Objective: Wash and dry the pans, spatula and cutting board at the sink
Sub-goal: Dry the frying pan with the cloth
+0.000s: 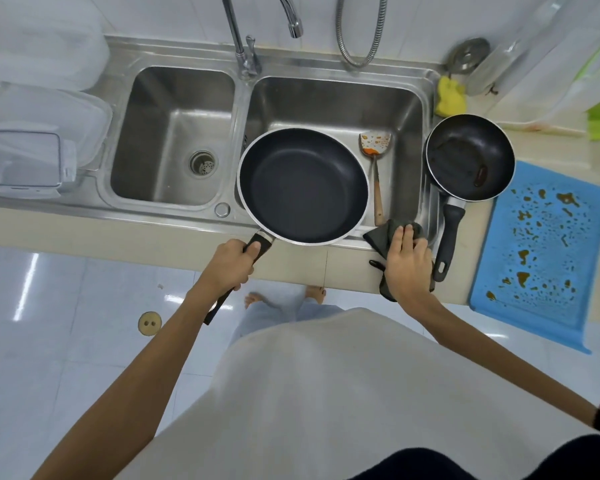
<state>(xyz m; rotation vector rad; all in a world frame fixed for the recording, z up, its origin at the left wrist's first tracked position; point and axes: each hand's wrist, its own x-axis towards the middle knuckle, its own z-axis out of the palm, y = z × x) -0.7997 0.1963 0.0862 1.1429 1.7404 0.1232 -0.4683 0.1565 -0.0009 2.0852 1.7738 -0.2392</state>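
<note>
Grips the handle of the large pan (303,187) in the left hand (231,263), fingers wrapped round it, and holds the pan roughly level above the right basin (326,98) of the sink, overlapping the front rim. Lays the right hand (407,258) flat, fingers straight, on a dark cloth (378,239) bunched on the tabletop (291,261) at the sink's front corner, just beside the small pan's handle; presses rather than clutches, as far as can be judged. Finds the spatula (374,143) inside the right basin, blade smeared orange, handle pointing toward the front wall; the small pan (470,157) on the sink's right rim, with brown residue inside; the blue cutting board (537,251) on the tabletop further right, spattered with brown drops. Looks like drying of the large pan about to begin, with the other three items not yet washed. Could go wrong in several ways: tipping the large pan, carried by one hand on a long handle, into the spatula or the basin wall; nudging the small pan's handle with the right wrist while gathering the cloth, and sliding it off the rim; trailing the cloth through dirty residue and smearing the clean pan; losing the handle, if wet.
</note>
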